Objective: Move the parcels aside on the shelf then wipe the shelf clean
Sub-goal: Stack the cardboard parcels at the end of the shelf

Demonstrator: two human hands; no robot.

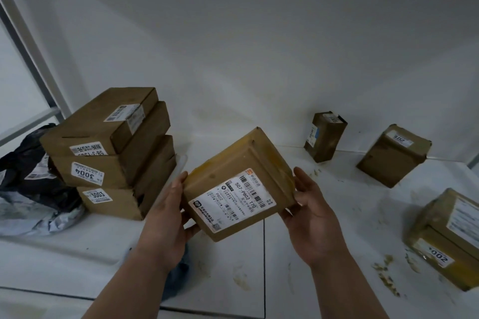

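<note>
On the white shelf [259, 280], still streaked with crumbs [386, 274], we are midway through clearing: a stack [108, 155] of three parcels stands at left beside grey mailers [31, 189], three boxes [394, 155] wait at right. We hold one box [238, 186] tilted above the shelf, left hand [168, 220] and right hand [313, 217] each curled round a side. Wiping, we judge, has not begun.

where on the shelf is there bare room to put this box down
Bare shelf lies between the stack of boxes on the left and the small upright box at the back wall. The right side is crowded: three parcels and scattered crumbs. Both hands, left and right, hold the labelled box.
</note>
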